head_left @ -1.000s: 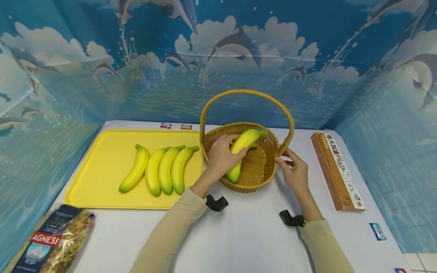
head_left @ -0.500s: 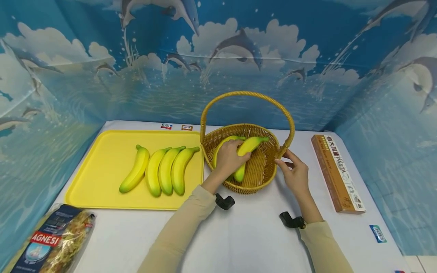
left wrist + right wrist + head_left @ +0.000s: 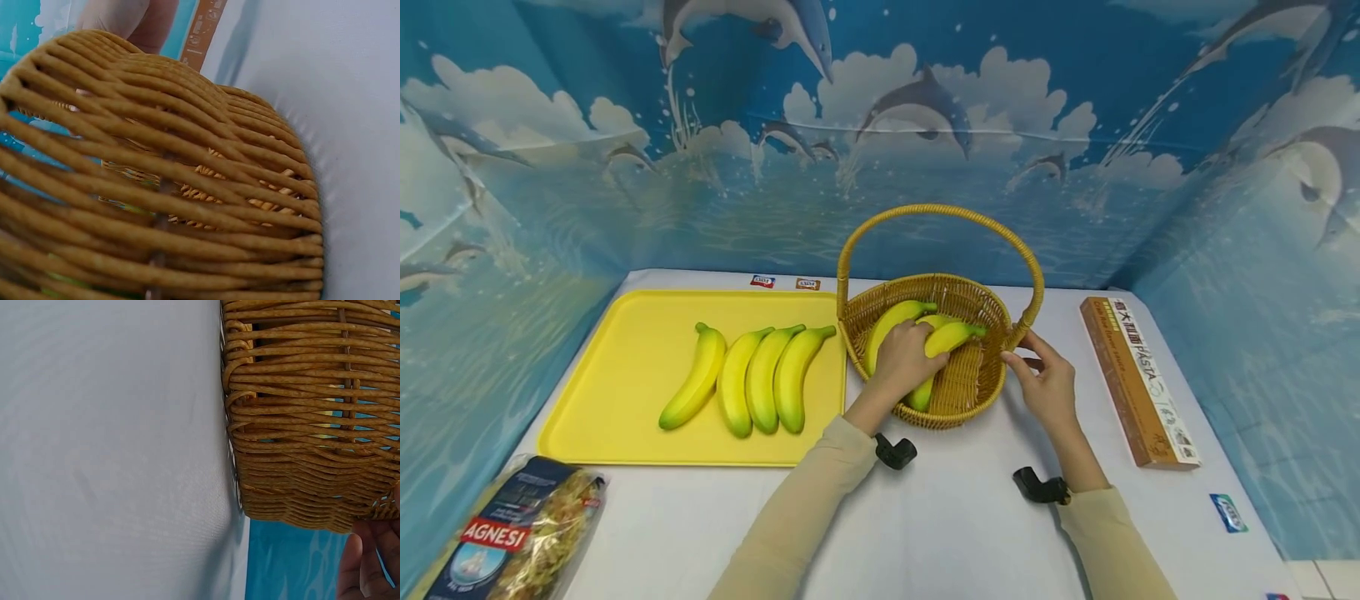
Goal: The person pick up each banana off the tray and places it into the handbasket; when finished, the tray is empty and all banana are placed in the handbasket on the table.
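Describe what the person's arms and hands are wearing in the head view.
Both arms wear long, close-fitting beige sleeves that end at the wrists. The left hand and right hand are bare, with no gloves or rings showing. A small black camera mount sits under the left wrist, and another black mount sits under the right wrist.

"AGNESI" stands on the pasta bag (image 3: 512,533); "PASTA" on the long box (image 3: 1138,379).

Tray: we see a yellow tray (image 3: 625,417) left.
On it: four bananas (image 3: 747,375) side by side.
Near left: AGNESI pasta bag (image 3: 512,533).
Right: long pasta box (image 3: 1137,379).
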Motion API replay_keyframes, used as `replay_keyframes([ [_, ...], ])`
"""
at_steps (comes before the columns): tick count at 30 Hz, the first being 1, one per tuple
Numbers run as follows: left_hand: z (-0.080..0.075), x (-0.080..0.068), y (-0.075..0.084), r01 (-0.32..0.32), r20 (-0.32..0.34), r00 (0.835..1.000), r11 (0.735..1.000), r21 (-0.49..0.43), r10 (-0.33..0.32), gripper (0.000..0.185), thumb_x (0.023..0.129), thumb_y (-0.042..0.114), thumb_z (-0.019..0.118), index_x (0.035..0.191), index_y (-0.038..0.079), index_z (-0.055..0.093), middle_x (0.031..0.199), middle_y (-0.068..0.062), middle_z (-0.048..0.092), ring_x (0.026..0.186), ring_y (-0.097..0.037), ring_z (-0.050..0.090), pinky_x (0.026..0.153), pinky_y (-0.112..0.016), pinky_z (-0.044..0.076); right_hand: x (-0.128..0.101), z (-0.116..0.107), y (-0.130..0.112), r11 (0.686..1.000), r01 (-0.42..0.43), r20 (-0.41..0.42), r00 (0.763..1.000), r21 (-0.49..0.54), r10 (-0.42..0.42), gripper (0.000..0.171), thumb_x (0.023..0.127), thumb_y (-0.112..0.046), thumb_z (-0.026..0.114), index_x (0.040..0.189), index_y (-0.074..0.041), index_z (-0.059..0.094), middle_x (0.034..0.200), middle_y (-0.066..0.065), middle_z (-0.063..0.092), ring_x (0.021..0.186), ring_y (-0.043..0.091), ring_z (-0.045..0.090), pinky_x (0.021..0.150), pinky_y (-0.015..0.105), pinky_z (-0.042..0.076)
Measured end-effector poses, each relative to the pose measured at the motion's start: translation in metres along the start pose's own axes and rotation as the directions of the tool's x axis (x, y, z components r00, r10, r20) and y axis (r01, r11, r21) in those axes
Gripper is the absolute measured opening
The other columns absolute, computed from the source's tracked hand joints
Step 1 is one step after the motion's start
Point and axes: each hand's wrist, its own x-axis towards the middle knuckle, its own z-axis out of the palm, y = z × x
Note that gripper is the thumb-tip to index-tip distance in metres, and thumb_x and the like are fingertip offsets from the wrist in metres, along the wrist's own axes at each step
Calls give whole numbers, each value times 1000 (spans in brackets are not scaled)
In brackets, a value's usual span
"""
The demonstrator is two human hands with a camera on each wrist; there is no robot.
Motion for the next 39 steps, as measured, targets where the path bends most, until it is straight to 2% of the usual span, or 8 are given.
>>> replay_keyframes([
  [12,4,-1,1,23,70,997,988,150,-34,47,87,50,67,115,12,70,113,-11,64,85,-22,65,62,-34,53,1,1,-5,1000,1,3,1000,-5,-1,41,85,8,68,125,13,59,106,33,66,96,-17,51,78,1,43],
  [16,6,-2,1,38,77,996,989,142,-49,49,89,53,63,118,14,68,113,-11,62,80,-21,65,58,-32,51,1,5,15,1000,-4,-6,1000,-2,4,44,85,7,69,127,9,60,107,31,66,96,-17,51,78,1,42],
  [19,5,-3,-1,25,39,999,996,87,-28,48,91,51,62,123,16,66,118,-10,62,83,-20,65,58,-31,51,2,7,31,1000,-11,-8,1000,8,11,45,85,5,70,129,5,61,108,28,67,97,-16,52,77,0,42],
  [22,-2,-5,-2,-52,-73,996,999,-7,51,45,92,44,63,127,16,65,116,-8,62,80,-18,63,56,-28,49,3,8,34,1000,-19,-1,1000,15,19,44,86,1,70,130,3,61,111,26,68,98,-15,52,78,1,44],
  [26,-21,-15,-2,-217,-259,950,966,-142,175,39,93,33,65,126,14,66,104,-6,62,72,-15,57,55,-21,41,5,7,33,1000,-17,-6,1000,14,17,44,88,-4,70,131,0,61,113,24,68,100,-14,53,78,4,46],
  [30,-53,-39,-6,-306,-362,910,918,-253,203,39,90,26,68,126,10,66,103,-8,62,79,-18,58,62,-24,43,6,5,34,1000,-14,-29,999,16,15,43,87,-3,70,130,0,62,111,24,68,99,-13,54,78,3,45],
  [35,-97,-76,-44,-256,-490,868,914,-314,74,41,86,18,71,124,4,66,110,-14,63,91,-26,59,75,-38,49,4,7,36,999,-18,-9,1000,28,19,44,87,0,70,130,2,61,111,26,67,99,-14,53,78,3,45],
  [39,-129,-99,-93,-149,-585,806,923,-355,-95,42,85,13,72,125,2,65,115,-20,61,98,-31,57,81,-45,48,4,10,35,999,-24,-8,1000,20,25,44,86,1,70,130,1,62,112,25,67,99,-15,52,77,3,45],
])
